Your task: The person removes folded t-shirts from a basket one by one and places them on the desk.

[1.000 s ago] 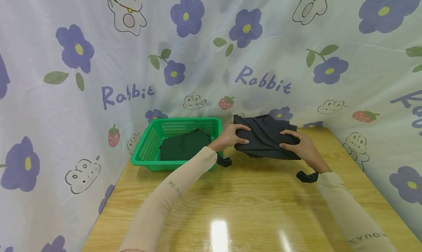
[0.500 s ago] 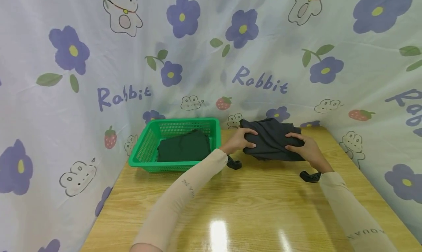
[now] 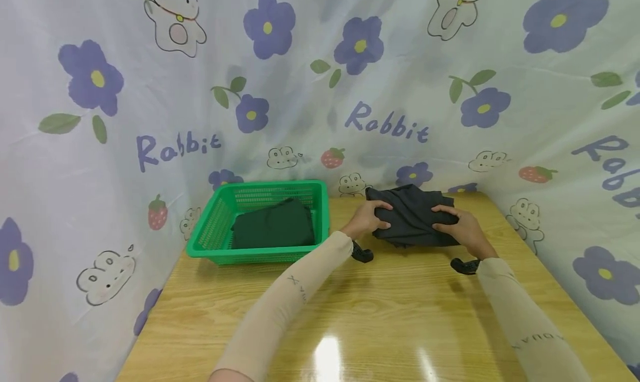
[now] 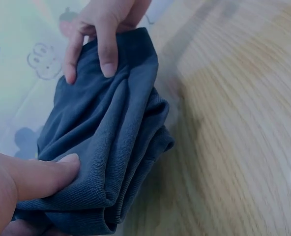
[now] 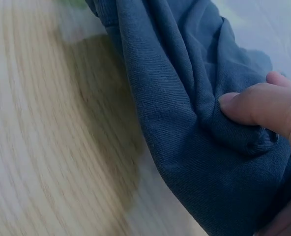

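A dark grey folded garment (image 3: 412, 216) is held between both hands towards the back right of the table; its exact kind cannot be told. My left hand (image 3: 367, 219) grips its left end, and in the left wrist view the thumb (image 4: 57, 178) lies on top of the layered folds. On the opposite end, my right hand (image 3: 464, 226) pinches the cloth, with the thumb (image 5: 248, 105) pressing into a fold in the right wrist view. Fingers beneath the garment are partly hidden. Shadow shows below its near edge.
Left of the hands stands a green plastic basket (image 3: 324, 210) with a dark folded cloth (image 3: 275, 225) inside. The wooden table (image 3: 400, 310) runs back to a printed curtain (image 3: 305, 93). A black wrist mount (image 3: 362, 253) hangs under the left wrist.
Both hands have carried the garment a little to the right, away from the basket, and lowered it slightly. The head view has turned somewhat to the right.
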### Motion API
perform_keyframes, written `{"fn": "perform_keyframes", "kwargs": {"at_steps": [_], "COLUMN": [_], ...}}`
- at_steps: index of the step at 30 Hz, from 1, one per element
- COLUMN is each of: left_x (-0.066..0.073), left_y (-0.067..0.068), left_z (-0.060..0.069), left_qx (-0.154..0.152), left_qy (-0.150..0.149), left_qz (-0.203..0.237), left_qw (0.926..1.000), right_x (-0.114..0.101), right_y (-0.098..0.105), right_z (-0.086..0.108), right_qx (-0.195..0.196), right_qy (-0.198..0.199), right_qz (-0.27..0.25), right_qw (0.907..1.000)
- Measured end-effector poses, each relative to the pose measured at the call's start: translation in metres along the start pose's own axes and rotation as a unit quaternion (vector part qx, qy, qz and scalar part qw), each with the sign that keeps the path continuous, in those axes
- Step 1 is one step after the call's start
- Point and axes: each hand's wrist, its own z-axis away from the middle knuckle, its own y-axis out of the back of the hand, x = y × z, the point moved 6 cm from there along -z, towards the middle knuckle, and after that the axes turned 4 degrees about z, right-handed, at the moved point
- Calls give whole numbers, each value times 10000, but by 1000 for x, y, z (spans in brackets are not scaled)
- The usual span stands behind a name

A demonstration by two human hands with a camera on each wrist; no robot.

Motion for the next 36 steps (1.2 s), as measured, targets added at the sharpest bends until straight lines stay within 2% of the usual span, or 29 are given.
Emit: {"fn": "perform_keyframes", "kwargs": {"at_steps": [5,11,20,28,36], "left_x": [-5,-15,-19,-24,-29], "left_y": [-8,-18,-21,-26,-27], "left_z": [-5,-15,-19,-22,-21], "left_qx": [52,262,305,353,404], "left_qy": [75,195,219,274,421], "left_qz": [-62,-59,155,203,21], "left_qw": [9999,9995,9992,9988,9983], "right_x": [8,15,19,24,32], "right_y": [0,-1,-3,-5,-7], "right_z": [-3,-4,-7,-8,-12], "right_qx": [-2,62,202,143,153], "right_qy": [-144,-248,-327,-472,-522], "right_qz": [156,254,334,472,508], "right_qw": [9998,9993,9987,9977,9972]}}
